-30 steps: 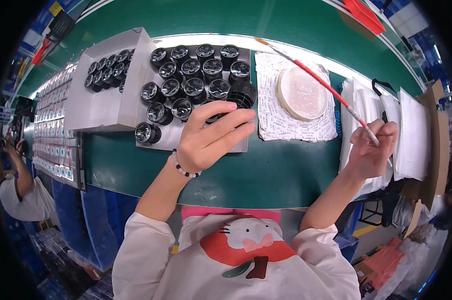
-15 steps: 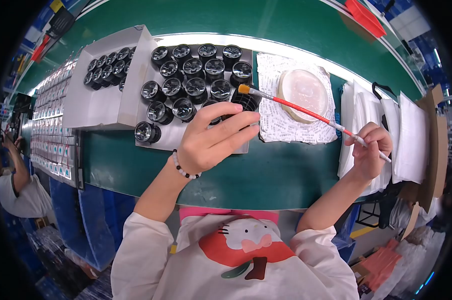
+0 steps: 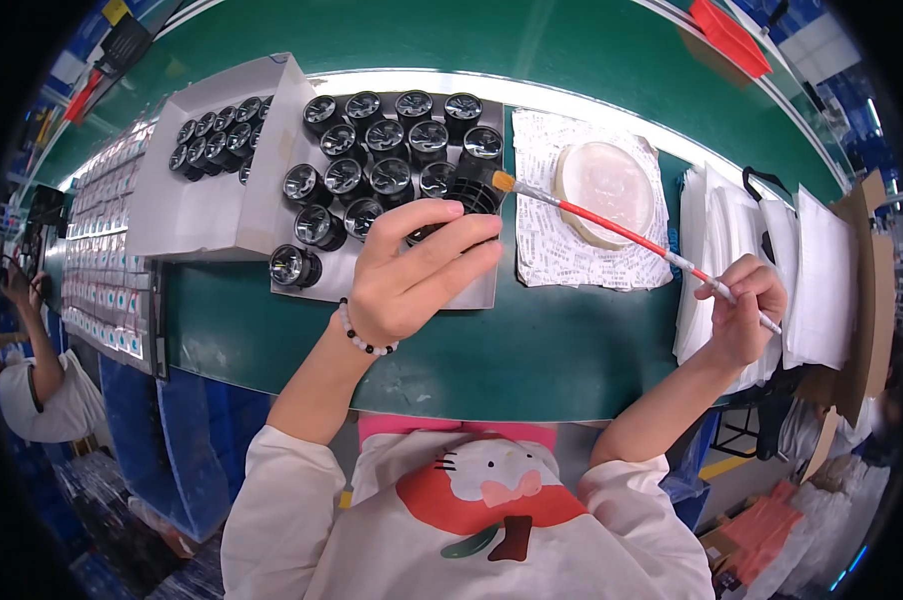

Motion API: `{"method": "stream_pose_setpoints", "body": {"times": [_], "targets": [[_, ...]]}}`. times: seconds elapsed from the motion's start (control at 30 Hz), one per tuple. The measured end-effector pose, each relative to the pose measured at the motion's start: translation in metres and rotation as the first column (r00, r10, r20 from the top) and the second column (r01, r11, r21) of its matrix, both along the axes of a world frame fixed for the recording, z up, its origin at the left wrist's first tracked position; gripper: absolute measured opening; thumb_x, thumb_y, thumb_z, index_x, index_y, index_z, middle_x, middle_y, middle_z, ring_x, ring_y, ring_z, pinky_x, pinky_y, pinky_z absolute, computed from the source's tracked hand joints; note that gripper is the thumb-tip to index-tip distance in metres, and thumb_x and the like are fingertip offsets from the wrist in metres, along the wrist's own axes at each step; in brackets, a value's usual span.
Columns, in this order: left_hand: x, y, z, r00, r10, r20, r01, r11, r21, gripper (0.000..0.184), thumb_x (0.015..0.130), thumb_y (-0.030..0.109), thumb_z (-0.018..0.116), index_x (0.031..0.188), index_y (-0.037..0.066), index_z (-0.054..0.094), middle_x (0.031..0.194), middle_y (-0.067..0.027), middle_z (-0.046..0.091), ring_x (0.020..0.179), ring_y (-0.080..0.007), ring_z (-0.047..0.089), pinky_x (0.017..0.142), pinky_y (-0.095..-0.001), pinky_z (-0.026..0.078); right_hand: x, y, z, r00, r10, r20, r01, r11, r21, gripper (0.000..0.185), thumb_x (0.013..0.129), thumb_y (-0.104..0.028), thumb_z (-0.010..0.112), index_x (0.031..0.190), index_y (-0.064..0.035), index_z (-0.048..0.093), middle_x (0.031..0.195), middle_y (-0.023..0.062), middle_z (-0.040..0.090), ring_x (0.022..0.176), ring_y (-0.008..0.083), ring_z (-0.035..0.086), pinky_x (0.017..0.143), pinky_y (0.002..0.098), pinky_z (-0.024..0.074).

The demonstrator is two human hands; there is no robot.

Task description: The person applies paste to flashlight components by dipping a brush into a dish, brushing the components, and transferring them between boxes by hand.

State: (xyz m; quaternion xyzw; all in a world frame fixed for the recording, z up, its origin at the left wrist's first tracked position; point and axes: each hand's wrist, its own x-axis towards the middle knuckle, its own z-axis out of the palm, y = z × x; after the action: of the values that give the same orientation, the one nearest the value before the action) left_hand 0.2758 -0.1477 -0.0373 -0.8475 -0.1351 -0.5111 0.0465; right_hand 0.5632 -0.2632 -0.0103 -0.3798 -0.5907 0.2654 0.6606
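My left hand (image 3: 402, 275), wearing a beaded bracelet, is closed on a black round part (image 3: 477, 194) with a grid-like inside. Its thumb is hidden behind the part and fingers. In my right hand (image 3: 742, 318) is a thin paintbrush (image 3: 617, 229) with a red and white handle, pinched near its rear end. The tan bristles point left, at the rim of the black part; I cannot tell whether they touch it. Beneath my left hand, several black cylinders with clear, shiny tops stand in a shallow white tray (image 3: 292, 215).
A round shallow dish (image 3: 608, 190) with a pale content sits on printed paper (image 3: 542, 262). White sheets (image 3: 707, 260) are stacked at right. A white box (image 3: 197, 225) holds more black cylinders. Rows of small packed pieces (image 3: 102, 260) lie at far left, near another person's arm (image 3: 44, 340).
My left hand and the black part have shifted slightly left. The brush tip has moved a little right and down, still close to the part's rim.
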Motion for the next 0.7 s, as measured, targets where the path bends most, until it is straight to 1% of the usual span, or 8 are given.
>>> {"method": "stream_pose_setpoints", "body": {"times": [0.1,0.2,0.27,0.33,0.4,0.43,0.57,0.7], "targets": [[-0.004,0.001,0.000,0.995,0.086,0.053,-0.087,0.996,0.013,0.024,0.054,0.000,0.062,0.078,0.004,0.062,0.086,-0.0053,0.060,0.085,-0.0208,0.049,0.066,-0.0261,0.046,0.008,-0.004,0.000,0.999,-0.024,0.025,0.023,1.000,0.019,0.016,0.078,-0.010,0.048,0.069,0.0023,0.047,0.063,0.0125,0.046,0.040,0.0081,0.041,0.048,0.0274,0.0497],[-0.004,0.007,0.000,0.970,0.172,0.173,-0.185,0.981,0.061,0.027,0.052,-0.005,0.061,0.077,0.006,0.062,0.084,-0.0059,0.060,0.084,-0.0217,0.049,0.065,-0.0269,0.046,0.012,-0.004,-0.004,0.976,0.077,-0.203,-0.032,0.976,0.214,0.016,0.081,-0.012,0.043,0.074,0.0023,0.045,0.064,0.0111,0.045,0.040,0.0079,0.041,0.050,0.0271,0.0494],[-0.006,0.010,0.002,0.963,0.130,0.236,-0.127,0.992,-0.027,0.034,0.051,-0.005,0.067,0.082,0.004,0.057,0.086,-0.0086,0.058,0.078,-0.0253,0.052,0.064,-0.0276,0.046,0.012,0.000,-0.007,0.947,0.135,-0.291,-0.052,0.960,0.277,0.017,0.084,-0.014,0.038,0.079,0.0022,0.044,0.066,0.0101,0.043,0.041,0.0064,0.041,0.054,0.0259,0.0477],[-0.006,0.010,-0.003,0.918,0.112,0.381,-0.019,0.971,-0.238,0.037,0.055,-0.004,0.070,0.088,0.002,0.055,0.092,-0.0105,0.056,0.081,-0.0229,0.054,0.067,-0.0276,0.046,0.009,0.003,-0.008,0.914,0.117,-0.388,0.003,0.955,0.296,0.017,0.085,-0.013,0.037,0.080,0.0018,0.044,0.066,0.0100,0.043,0.041,0.0056,0.040,0.055,0.0256,0.0469],[-0.003,0.007,-0.003,0.801,0.102,0.590,0.289,0.797,-0.530,0.041,0.059,-0.002,0.070,0.095,-0.001,0.050,0.095,-0.0125,0.055,0.085,-0.0179,0.054,0.069,-0.0260,0.046,0.009,0.005,-0.010,0.906,0.099,-0.411,0.016,0.964,0.266,0.018,0.086,-0.012,0.035,0.081,0.0013,0.046,0.068,0.0098,0.045,0.042,0.0052,0.040,0.057,0.0254,0.0470],[-0.002,0.007,-0.001,0.738,0.055,0.673,0.447,0.706,-0.548,0.037,0.068,0.001,0.066,0.099,-0.002,0.046,0.098,-0.0130,0.053,0.088,-0.0142,0.053,0.069,-0.0241,0.047,0.009,0.007,-0.011,0.904,0.085,-0.418,0.028,0.966,0.257,0.018,0.086,-0.012,0.035,0.081,0.0013,0.046,0.068,0.0098,0.045,0.042,0.0053,0.040,0.058,0.0257,0.0473],[-0.012,0.012,-0.001,0.625,0.180,0.760,0.687,0.335,-0.644,0.025,0.083,0.015,0.051,0.098,-0.004,0.046,0.092,-0.0135,0.055,0.082,-0.0157,0.056,0.068,-0.0237,0.049,0.007,0.012,-0.014,0.908,0.027,-0.417,0.071,0.973,0.218,0.019,0.085,-0.012,0.036,0.080,0.0014,0.048,0.069,0.0098,0.045,0.042,0.0054,0.039,0.060,0.0266,0.0480],[-0.019,0.016,0.000,0.565,0.197,0.802,0.812,0.041,-0.582,0.033,0.086,0.030,0.043,0.093,-0.002,0.048,0.086,-0.0110,0.058,0.077,-0.0166,0.058,0.068,-0.0241,0.050,0.008,0.013,-0.018,0.904,-0.055,-0.424,0.152,0.968,0.198,0.019,0.085,-0.013,0.038,0.079,0.0019,0.048,0.069,0.0100,0.045,0.041,0.0055,0.037,0.061,0.0274,0.0480]]}}
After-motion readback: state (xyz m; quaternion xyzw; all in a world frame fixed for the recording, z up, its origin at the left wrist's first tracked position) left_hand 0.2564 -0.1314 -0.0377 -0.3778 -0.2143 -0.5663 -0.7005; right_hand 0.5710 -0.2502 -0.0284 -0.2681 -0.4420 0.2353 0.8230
